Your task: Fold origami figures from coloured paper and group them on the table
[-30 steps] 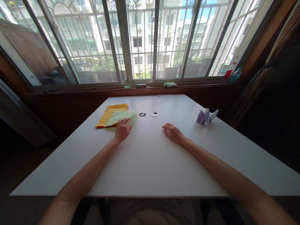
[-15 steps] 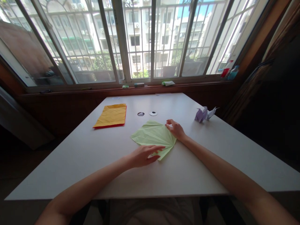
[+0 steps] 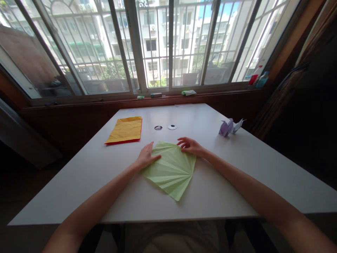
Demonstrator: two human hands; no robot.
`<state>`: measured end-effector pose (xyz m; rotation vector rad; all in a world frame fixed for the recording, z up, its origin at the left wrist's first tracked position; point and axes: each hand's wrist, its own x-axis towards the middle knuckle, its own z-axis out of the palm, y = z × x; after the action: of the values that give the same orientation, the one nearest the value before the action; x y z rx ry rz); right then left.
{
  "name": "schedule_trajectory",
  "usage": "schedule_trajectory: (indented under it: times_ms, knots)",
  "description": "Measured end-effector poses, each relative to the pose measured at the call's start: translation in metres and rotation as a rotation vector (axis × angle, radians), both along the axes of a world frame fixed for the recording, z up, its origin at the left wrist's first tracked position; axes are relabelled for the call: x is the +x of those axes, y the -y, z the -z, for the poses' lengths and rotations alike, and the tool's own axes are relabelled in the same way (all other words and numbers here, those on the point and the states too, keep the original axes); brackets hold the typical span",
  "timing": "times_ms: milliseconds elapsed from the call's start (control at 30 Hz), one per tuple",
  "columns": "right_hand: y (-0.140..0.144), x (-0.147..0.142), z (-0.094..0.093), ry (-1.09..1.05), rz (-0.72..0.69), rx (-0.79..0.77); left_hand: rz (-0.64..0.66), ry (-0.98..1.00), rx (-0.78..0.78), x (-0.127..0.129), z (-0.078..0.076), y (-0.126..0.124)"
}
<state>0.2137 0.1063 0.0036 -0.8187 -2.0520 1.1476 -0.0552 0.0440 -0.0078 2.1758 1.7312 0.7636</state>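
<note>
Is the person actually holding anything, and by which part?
Nothing is lifted. The left hand presses flat on the green creased paper's left corner; the right hand fingers its far corner.

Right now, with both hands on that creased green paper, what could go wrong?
The green sheet lies loose on the smooth white table, pinned only at its far edge by the left hand and right hand; it might slide or crumple. Its near corner points toward the table edge and could get bent. A wide sweep might also knock the purple origami figure.
</note>
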Motion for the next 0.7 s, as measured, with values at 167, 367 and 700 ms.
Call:
schedule_trajectory:
  times_ms: [167,367,700]
  knots:
    - [0.005,-0.001,-0.012,-0.201,0.079,-0.127,0.088,0.462,-0.142,0.001,-0.013,0.002]
    - [0.012,-0.004,-0.028,-0.427,0.276,-0.209,0.141,0.894,-0.521,-0.006,-0.026,0.007]
    - [0.012,-0.004,-0.011,-0.268,0.101,-0.556,-0.07,1.21,-0.343,-0.011,-0.019,-0.001]
